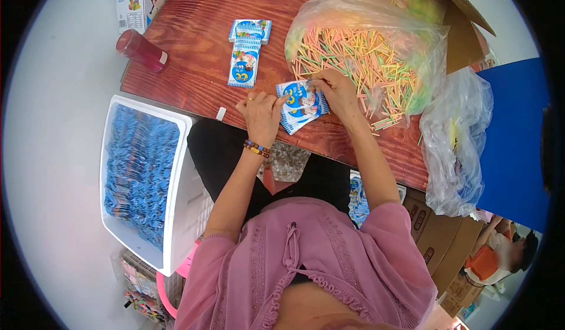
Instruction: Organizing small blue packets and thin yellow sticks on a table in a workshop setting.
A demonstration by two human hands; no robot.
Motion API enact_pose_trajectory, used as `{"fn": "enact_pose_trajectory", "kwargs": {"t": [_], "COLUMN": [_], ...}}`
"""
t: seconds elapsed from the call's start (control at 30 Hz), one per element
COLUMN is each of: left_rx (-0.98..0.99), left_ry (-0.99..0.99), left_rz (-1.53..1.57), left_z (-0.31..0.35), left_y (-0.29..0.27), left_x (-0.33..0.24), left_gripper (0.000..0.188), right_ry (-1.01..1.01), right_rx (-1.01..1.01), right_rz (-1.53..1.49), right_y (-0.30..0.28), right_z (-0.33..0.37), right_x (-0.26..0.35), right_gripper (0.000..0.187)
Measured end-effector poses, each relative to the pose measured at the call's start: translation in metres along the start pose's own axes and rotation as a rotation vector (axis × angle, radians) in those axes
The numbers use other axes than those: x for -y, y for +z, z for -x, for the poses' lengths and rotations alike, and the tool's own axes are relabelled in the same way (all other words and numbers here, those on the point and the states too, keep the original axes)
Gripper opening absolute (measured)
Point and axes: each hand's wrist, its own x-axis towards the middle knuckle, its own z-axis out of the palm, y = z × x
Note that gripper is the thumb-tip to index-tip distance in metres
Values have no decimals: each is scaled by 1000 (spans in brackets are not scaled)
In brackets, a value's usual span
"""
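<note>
Both hands are on a small blue-and-white packet point(301, 105) near the front edge of the wooden surface point(194, 42). Left hand point(261, 113) pins its left end with fingers pressed down, right hand point(336, 92) pinches the top edge. Clear bag of colourful sticks point(359, 53) sits just right, more packets point(246, 53) behind, white bin point(176, 212) of blue packets at left

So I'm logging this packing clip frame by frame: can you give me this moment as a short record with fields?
Left hand: pins the small blue-and-white packet on the wooden table
Right hand: pinches the packet's top edge
Beside right hand: clear bag of coloured sticks
On table: two more packets, red bottle
At person's left: white bin of blue packets
</note>
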Motion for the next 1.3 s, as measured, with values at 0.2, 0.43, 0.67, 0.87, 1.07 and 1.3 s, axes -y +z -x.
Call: {"fn": "enact_pose_trajectory", "kwargs": {"t": [0.2, 0.43, 0.67, 0.87, 1.07, 1.3], "left_rx": [-190, -39, -72, -86, -60, -75], "left_ry": [-186, -590, -705, -672, -731, -798], "left_rz": [283, 1279, 1392, 1318, 1352, 1498], "left_z": [-12, -8, 14, 23, 24, 24], "left_y": [-9, -17, -18, -18, -18, -18], "left_x": [-17, -21, -20, -21, -25, -25], "left_gripper": [21, 13, 13, 11, 14, 18], "right_ry": [-167, 133, 189, 207, 200, 236], "right_rx": [20, 177, 225, 211, 193, 132], "right_rz": [-113, -700, -632, -589, -638, -900], "right_y": [-13, 1, 13, 10, 10, 0], "right_z": [-5, 12, 29, 36, 42, 45], "right_x": [18, 28, 31, 29, 33, 16], "right_gripper": [8, 8, 10, 10, 17, 13]}}
